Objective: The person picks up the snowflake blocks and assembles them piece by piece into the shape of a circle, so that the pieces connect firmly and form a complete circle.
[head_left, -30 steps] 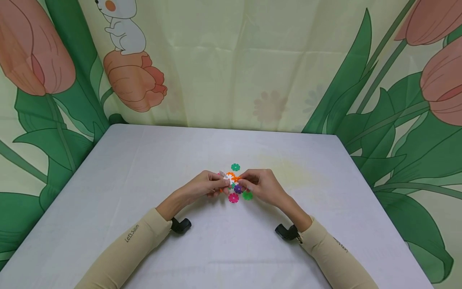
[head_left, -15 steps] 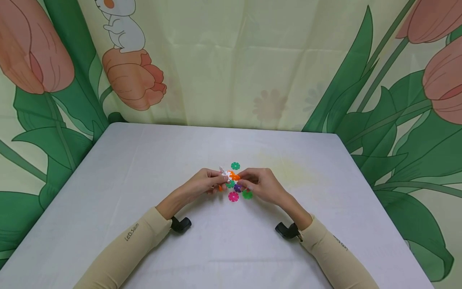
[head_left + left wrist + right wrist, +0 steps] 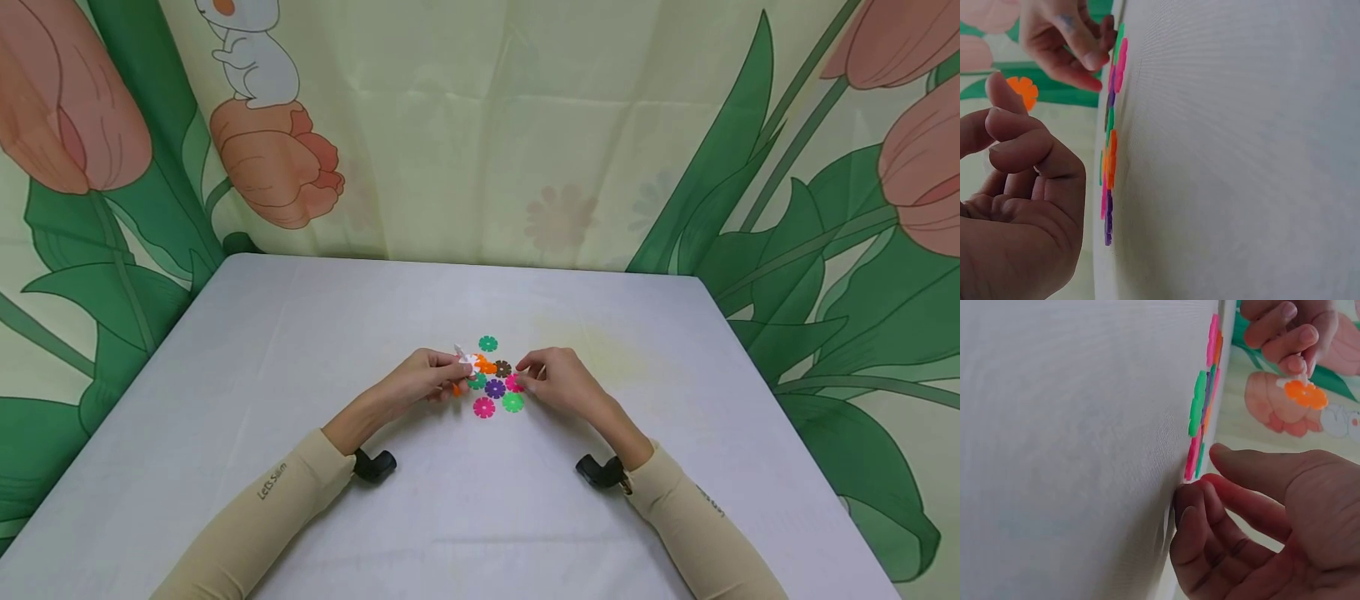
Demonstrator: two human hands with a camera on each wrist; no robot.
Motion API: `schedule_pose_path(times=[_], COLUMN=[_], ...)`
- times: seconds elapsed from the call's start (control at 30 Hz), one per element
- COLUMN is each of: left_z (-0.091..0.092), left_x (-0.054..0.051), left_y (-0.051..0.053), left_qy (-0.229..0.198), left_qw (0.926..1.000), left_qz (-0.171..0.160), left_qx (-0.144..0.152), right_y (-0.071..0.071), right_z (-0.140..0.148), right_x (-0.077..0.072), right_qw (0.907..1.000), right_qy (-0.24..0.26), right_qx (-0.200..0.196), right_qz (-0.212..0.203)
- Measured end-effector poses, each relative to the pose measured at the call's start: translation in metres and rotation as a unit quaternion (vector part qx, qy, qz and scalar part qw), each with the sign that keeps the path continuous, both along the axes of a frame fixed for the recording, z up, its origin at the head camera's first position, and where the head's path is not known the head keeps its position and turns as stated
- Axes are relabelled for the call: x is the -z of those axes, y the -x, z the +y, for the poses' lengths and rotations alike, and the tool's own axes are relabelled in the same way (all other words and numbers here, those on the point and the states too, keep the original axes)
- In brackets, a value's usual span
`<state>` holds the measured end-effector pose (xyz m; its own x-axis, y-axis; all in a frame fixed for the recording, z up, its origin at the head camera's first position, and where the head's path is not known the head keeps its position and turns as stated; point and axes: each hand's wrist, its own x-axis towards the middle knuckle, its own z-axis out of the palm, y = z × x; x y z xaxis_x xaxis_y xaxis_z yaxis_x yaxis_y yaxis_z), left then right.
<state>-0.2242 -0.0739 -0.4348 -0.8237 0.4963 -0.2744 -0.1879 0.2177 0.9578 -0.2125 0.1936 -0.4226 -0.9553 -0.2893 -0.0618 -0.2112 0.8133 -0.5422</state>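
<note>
My left hand (image 3: 431, 377) pinches a white notched plastic disc (image 3: 470, 363) between thumb and fingers. An orange snowflake disc (image 3: 1305, 395) is joined to it and stands out from the fingertips, above the table. My right hand (image 3: 558, 382) is at the right edge of the loose discs, beside a pink disc (image 3: 513, 382). Its thumb and index finger are apart in the right wrist view, with nothing between them. A brown disc (image 3: 503, 368) and a purple disc (image 3: 495, 389) lie between the hands. Part of the white piece is hidden by the left fingers.
Around the hands lie more flat discs: a teal one (image 3: 488, 343) at the back, a green one (image 3: 513, 402) and a pink disc in front. The white-covered table (image 3: 337, 308) meets a flower-printed cloth (image 3: 465, 167) behind.
My right hand has drawn back to the right, away from the orange disc, uncovering the brown and pink discs. The orange disc stays with the white one in my left hand, which hardly moved.
</note>
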Motion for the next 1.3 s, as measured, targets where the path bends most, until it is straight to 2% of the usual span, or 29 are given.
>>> schedule_pose_path(times=[0.43,0.83,1.3], left_z=[0.0002,0.0004,0.0000], left_x=[0.0008,0.0007,0.0020], left_y=[0.0007,0.0002,0.0012], left_qy=[0.003,0.001,0.005], left_qw=[1.0000,1.0000,1.0000], left_qz=[-0.001,-0.008,-0.003], left_qx=[0.006,0.004,0.005], right_y=[0.0038,0.0032,0.0017], right_z=[0.0030,0.0027,0.0031], right_x=[0.0019,0.0029,0.0000], right_qw=[0.9981,0.9989,0.9990], right_qy=[-0.009,-0.011,0.008], right_qx=[-0.015,-0.016,0.003], right_qz=[-0.059,-0.042,-0.044])
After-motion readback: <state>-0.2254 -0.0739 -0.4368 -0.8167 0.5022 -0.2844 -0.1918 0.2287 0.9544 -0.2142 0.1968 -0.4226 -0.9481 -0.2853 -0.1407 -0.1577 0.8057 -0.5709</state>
